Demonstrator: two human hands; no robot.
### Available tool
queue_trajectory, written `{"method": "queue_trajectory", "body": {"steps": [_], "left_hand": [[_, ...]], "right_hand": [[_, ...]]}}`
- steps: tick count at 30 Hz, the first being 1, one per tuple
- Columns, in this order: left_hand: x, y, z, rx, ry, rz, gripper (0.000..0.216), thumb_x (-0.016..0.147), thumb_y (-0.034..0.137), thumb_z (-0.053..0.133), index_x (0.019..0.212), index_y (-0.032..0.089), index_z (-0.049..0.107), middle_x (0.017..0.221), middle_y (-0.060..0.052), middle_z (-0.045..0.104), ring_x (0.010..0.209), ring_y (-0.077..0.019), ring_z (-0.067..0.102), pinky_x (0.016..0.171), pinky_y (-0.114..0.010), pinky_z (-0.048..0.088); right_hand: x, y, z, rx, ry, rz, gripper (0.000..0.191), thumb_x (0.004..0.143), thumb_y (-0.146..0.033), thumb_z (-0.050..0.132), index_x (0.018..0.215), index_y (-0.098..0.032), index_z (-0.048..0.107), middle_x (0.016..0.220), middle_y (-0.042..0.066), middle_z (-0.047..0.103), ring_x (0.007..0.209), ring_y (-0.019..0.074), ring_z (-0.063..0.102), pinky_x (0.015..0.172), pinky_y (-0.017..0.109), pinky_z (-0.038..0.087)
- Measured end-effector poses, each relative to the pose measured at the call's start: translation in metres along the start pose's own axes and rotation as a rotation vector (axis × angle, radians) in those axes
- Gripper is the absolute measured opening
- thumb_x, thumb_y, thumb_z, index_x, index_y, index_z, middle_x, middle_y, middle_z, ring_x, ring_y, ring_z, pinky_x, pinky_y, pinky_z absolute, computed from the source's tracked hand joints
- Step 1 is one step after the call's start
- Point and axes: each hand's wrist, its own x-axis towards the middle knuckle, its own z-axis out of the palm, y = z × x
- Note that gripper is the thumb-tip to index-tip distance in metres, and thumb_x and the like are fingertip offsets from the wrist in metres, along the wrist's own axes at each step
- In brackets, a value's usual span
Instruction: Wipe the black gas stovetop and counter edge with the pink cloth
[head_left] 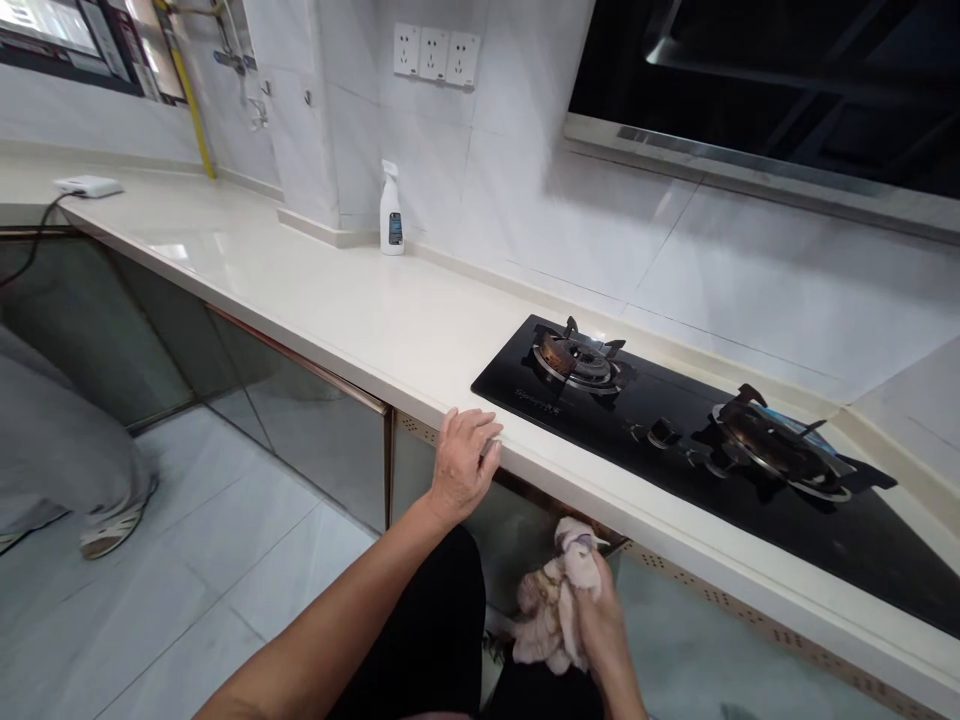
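My left hand point(463, 462) rests on the front edge of the pale countertop point(330, 300), its fingers laid over the rim, just left of the black gas stove point(600, 420). Nothing is held in it. Lower and to the right, my right hand point(602, 610) is closed around a crumpled, stained whitish rag point(556, 605). The rag hangs in front of the cabinet front below the counter edge, near a brownish metal trim. Part of the right hand's fingers is hidden by the folds of the cloth.
A white spray bottle point(391, 212) stands against the tiled wall. Above the stove hangs a dark range hood point(772, 90). A white device point(88, 186) with a black cable lies at the far left. Another person's leg point(67, 430) shows at left on the tiled floor.
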Motion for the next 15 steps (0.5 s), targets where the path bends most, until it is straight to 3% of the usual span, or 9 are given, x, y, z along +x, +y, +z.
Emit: {"method": "queue_trajectory", "body": {"steps": [2,4,6,8,10,12,15], "left_hand": [[-0.023,0.011,-0.008,-0.134,0.020,-0.132,0.022,0.102,0.028,0.049,0.117,0.023,0.064,0.133,-0.011,0.063,0.136,-0.0264,0.051,0.119,-0.053,0.032],[-0.056,0.022,-0.016,-0.285,-0.043,-0.402,0.024,0.100,0.037,0.051,0.116,0.024,0.064,0.136,-0.013,0.057,0.136,-0.0286,0.048,0.114,-0.052,0.039],[-0.093,0.032,-0.023,-0.483,-0.233,-0.833,0.033,0.095,0.052,0.055,0.113,0.025,0.063,0.126,-0.012,0.059,0.120,-0.0284,0.057,0.099,-0.048,0.049],[-0.125,0.041,-0.028,-0.772,-0.524,-1.309,0.046,0.090,0.065,0.057,0.114,0.026,0.059,0.111,-0.009,0.061,0.097,-0.0249,0.064,0.081,-0.042,0.053],[-0.144,0.050,-0.032,-1.079,-0.741,-1.595,0.058,0.084,0.074,0.060,0.118,0.027,0.056,0.103,-0.005,0.062,0.084,-0.0215,0.065,0.072,-0.036,0.051],[-0.147,0.059,-0.036,-1.327,-0.803,-1.626,0.069,0.078,0.078,0.067,0.126,0.029,0.055,0.103,-0.004,0.064,0.086,-0.0209,0.066,0.072,-0.034,0.050],[-0.128,0.069,-0.038,-1.605,-0.732,-1.467,0.084,0.068,0.079,0.077,0.133,0.030,0.057,0.118,-0.008,0.067,0.104,-0.0252,0.067,0.082,-0.037,0.053]], "right_hand": [[-0.015,-0.007,-0.016,0.170,-0.023,0.173,0.080,0.070,-0.058,0.081,0.138,-0.024,0.059,0.115,0.006,0.075,0.107,0.0296,0.071,0.090,0.040,0.058],[-0.027,-0.022,-0.025,0.319,-0.026,0.239,0.092,0.064,-0.057,0.088,0.143,-0.025,0.055,0.112,0.004,0.077,0.102,0.0280,0.072,0.083,0.036,0.060],[-0.033,-0.044,-0.026,0.413,-0.002,0.226,0.096,0.060,-0.054,0.092,0.143,-0.023,0.054,0.112,0.005,0.077,0.099,0.0271,0.073,0.080,0.034,0.061],[-0.035,-0.066,-0.023,0.439,0.029,0.172,0.092,0.062,-0.052,0.091,0.141,-0.022,0.055,0.113,0.006,0.077,0.099,0.0264,0.073,0.081,0.034,0.061],[-0.035,-0.084,-0.016,0.434,0.062,0.090,0.086,0.068,-0.051,0.088,0.142,-0.023,0.055,0.116,0.006,0.077,0.101,0.0262,0.072,0.083,0.034,0.060],[-0.037,-0.093,-0.007,0.409,0.040,0.028,0.082,0.074,-0.053,0.083,0.144,-0.024,0.054,0.120,0.007,0.075,0.103,0.0272,0.072,0.084,0.036,0.060],[-0.044,-0.094,0.009,0.326,-0.100,0.028,0.075,0.081,-0.060,0.073,0.144,-0.022,0.056,0.125,0.010,0.073,0.107,0.0296,0.070,0.088,0.039,0.059]]}}
